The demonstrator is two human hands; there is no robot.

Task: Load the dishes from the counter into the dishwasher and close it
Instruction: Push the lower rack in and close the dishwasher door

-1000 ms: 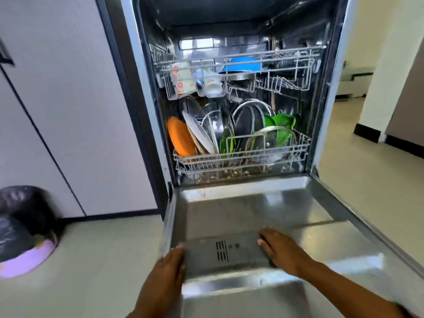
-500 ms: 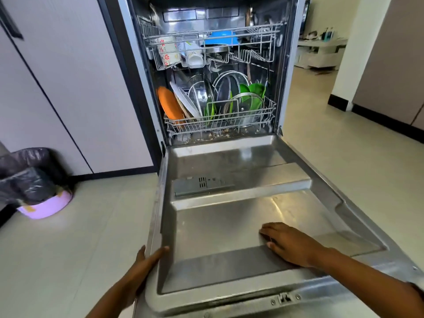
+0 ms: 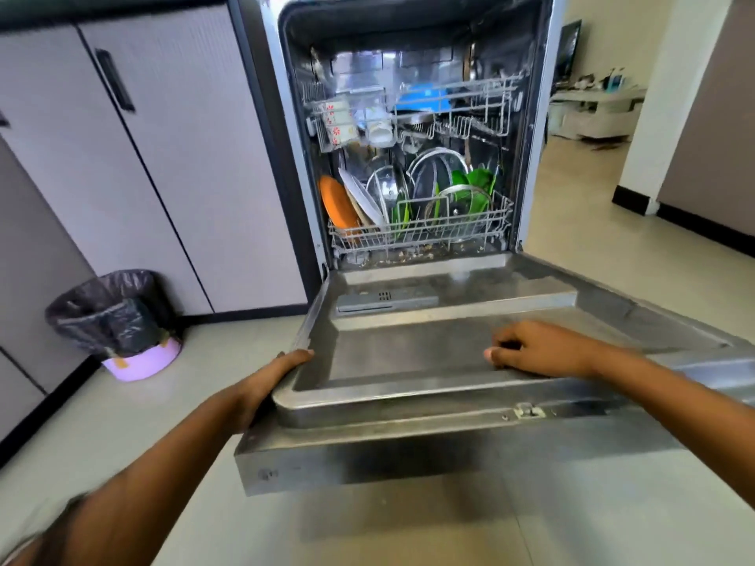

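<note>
The dishwasher stands open with its steel door [image 3: 429,353] folded down flat toward me. My left hand [image 3: 265,381] holds the door's left front edge, thumb on top. My right hand [image 3: 535,349] rests on the door's inner face near the front, fingers curled loosely. The lower rack [image 3: 421,234] holds an orange plate [image 3: 337,206], a white plate [image 3: 361,200], glass lids and green dishes [image 3: 476,185]. Flowered cups [image 3: 337,124], a white cup and a blue dish [image 3: 425,98] sit in the upper rack [image 3: 470,124]. Both racks are pushed in.
Grey cabinet doors [image 3: 163,157] line the wall to the left of the dishwasher. A lilac bin with a black bag [image 3: 118,320] stands on the floor at the left. Pale floor [image 3: 408,524] lies in front, and a doorway opens to a room at the right.
My view has pulled back and risen, so the whole door shows. Both hands have slid toward the door's front edge; the left now grips the left front corner.
</note>
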